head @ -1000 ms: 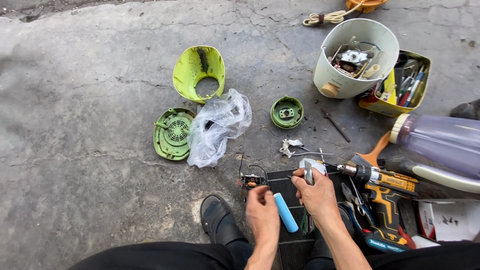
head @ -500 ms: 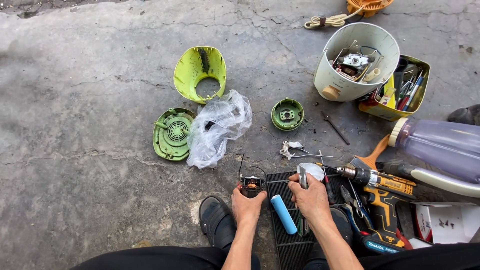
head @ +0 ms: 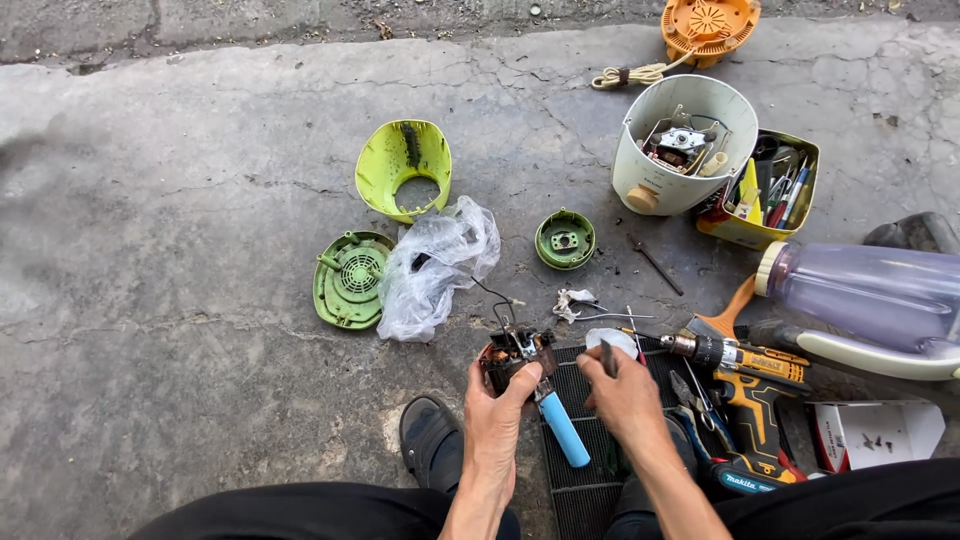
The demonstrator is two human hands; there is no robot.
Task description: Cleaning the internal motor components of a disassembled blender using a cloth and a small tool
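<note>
Fingers of the left hand [head: 497, 415] are being wrapped around a small electric motor [head: 516, 355], which is being held up off the concrete floor [head: 180, 300], its thin black wires trailing toward a crumpled plastic bag [head: 432, 268]. The left forearm is being extended straight up from the bottom edge of the view, palm turned inward. Just beside it, the right hand [head: 625, 400] is being kept closed around a slim metal tool [head: 606, 357], its tip angled toward the motor; the right wrist is being bent slightly left. A blue cylinder [head: 563, 427] is being left lying on a black ribbed mat [head: 580, 480] between the two hands. Near the right hand, a yellow and black cordless drill [head: 745, 375] is being rested on the floor beside pliers. Farther out, a green vented disc [head: 350, 278], a lime green housing [head: 404, 167] and a round green cap [head: 565, 239] are being spread about, while a white appliance shell [head: 680, 145] and a tin of tools [head: 765, 190] are being kept at upper right.
</note>
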